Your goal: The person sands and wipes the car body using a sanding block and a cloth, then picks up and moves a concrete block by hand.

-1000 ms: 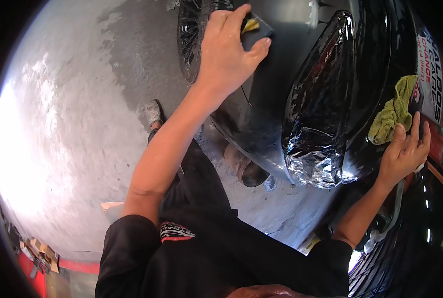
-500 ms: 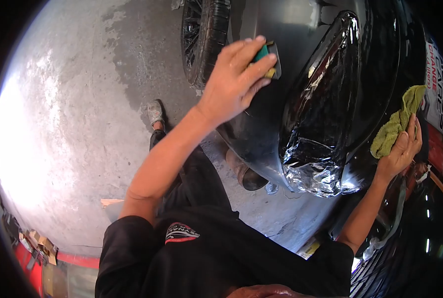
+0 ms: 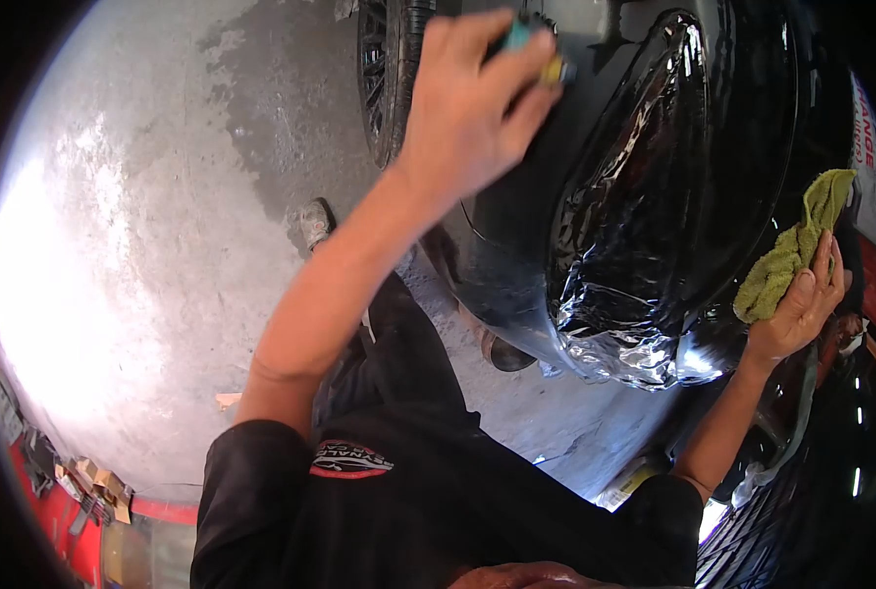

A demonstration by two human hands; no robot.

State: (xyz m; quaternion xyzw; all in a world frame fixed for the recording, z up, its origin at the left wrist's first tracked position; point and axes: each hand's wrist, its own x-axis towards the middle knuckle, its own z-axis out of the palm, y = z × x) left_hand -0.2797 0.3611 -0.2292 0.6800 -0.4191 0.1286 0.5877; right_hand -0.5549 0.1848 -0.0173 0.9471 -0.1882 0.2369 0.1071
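My left hand (image 3: 467, 113), blurred by motion, is closed around a green-and-yellow sponge (image 3: 554, 71) with a dark grey face. It presses the sponge against the dull dark car panel (image 3: 506, 231) above the wheel. My fingers hide part of the sponge. A headlight (image 3: 619, 226) wrapped in shiny crinkled plastic film lies between my two hands. On the right, my right hand (image 3: 801, 309) grips a green towel (image 3: 786, 265) at the front of the car, its fingers along the cloth's edge.
A car wheel (image 3: 384, 79) stands left of the panel. Grey concrete floor (image 3: 143, 275) with a wet patch extends to the left. My shoe (image 3: 315, 224) is near the wheel. Cardboard boxes (image 3: 99, 481) sit at lower left, and a lettered banner (image 3: 872, 162) is at far right.
My left hand has moved with the sponge up and slightly right along the panel. My right hand still holds the towel in nearly the same place. The view has shifted slightly.
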